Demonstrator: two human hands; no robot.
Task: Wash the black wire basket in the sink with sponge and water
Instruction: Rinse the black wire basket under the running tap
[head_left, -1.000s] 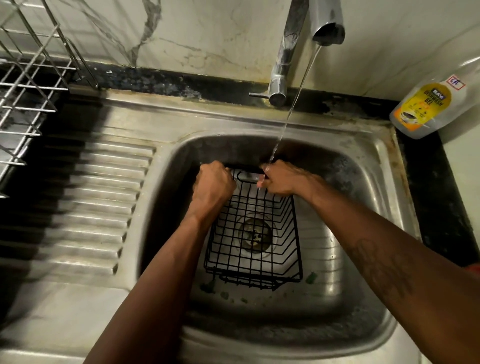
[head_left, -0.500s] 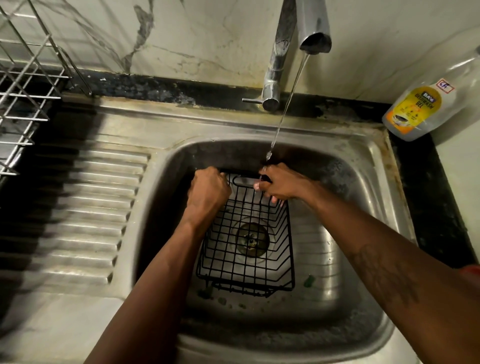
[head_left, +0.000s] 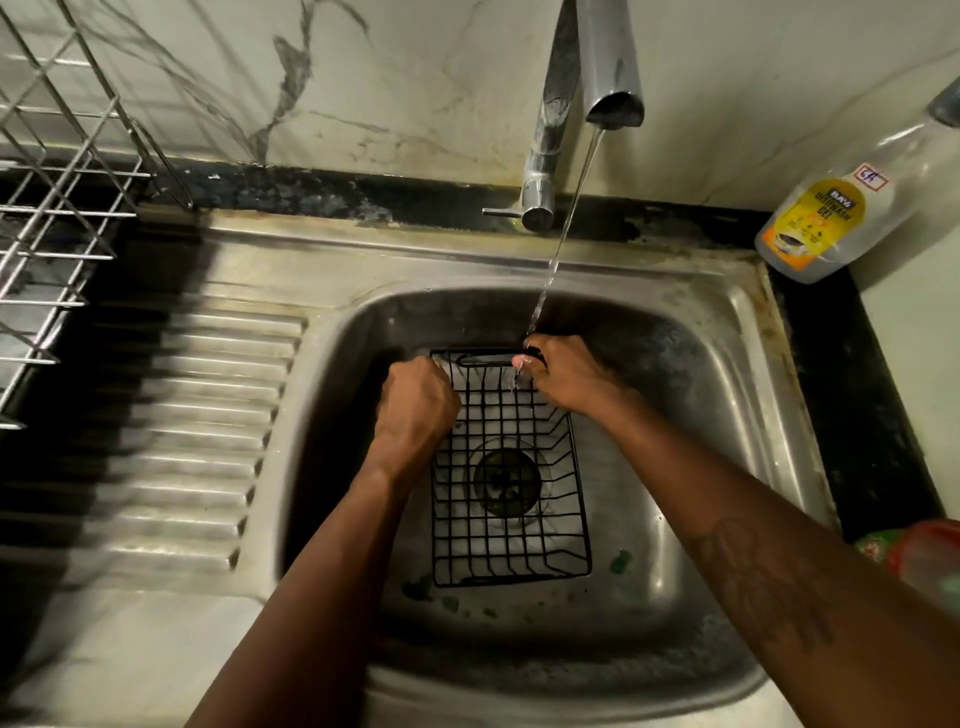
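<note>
A black wire basket (head_left: 511, 525) sits in the steel sink (head_left: 691, 395), over the drain. My left hand (head_left: 415, 410) is closed in a fist on the basket's far left rim. My right hand (head_left: 561, 371) grips the far right rim beside the handle loop. A thin stream of water falls from the tap (head_left: 608, 67) onto my right hand's fingers and the basket's far edge. No sponge is visible; whether either fist hides one cannot be told.
A dishwash gel bottle (head_left: 826, 218) leans at the back right corner. A steel dish rack (head_left: 47, 218) stands left above the ribbed drainboard (head_left: 208, 426). A red and green object (head_left: 919, 556) lies on the right counter. Green scraps (head_left: 621, 561) lie on the sink floor.
Both hands keep their grip on the basket's far rim, and the basket's near end has swung slightly. The view has tilted up a little.
</note>
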